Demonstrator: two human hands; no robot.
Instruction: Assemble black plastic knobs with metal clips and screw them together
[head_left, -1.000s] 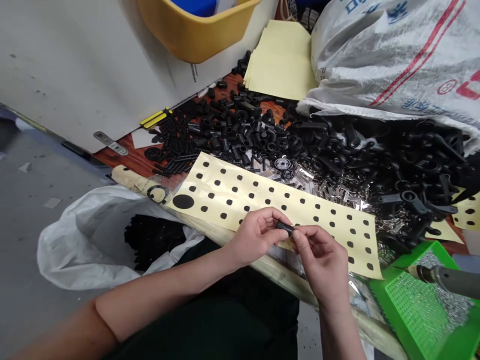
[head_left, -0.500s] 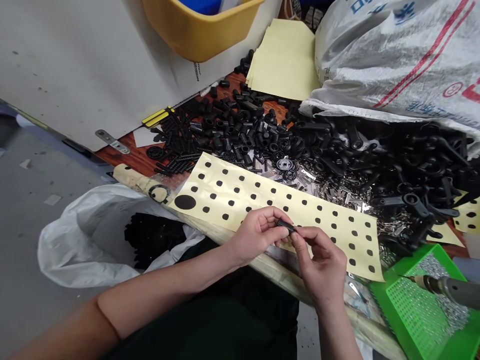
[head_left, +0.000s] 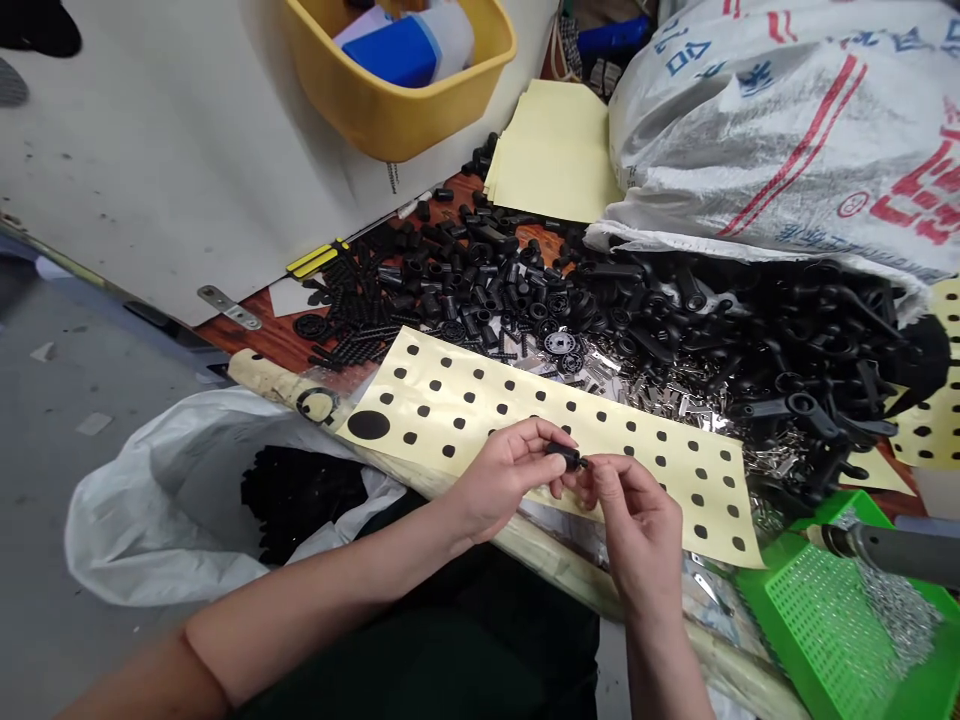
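Right hand has shifted slightly back from the black cylindrical sleeve, which the left hand pinches in its fingers above the black-spotted yellow sheet, long axis toward the right fingers, whose hold cannot be confirmed.

A scuffed white panel borders the reddish-brown wooden table's left edge; pale scraps dot the grey floor beyond.
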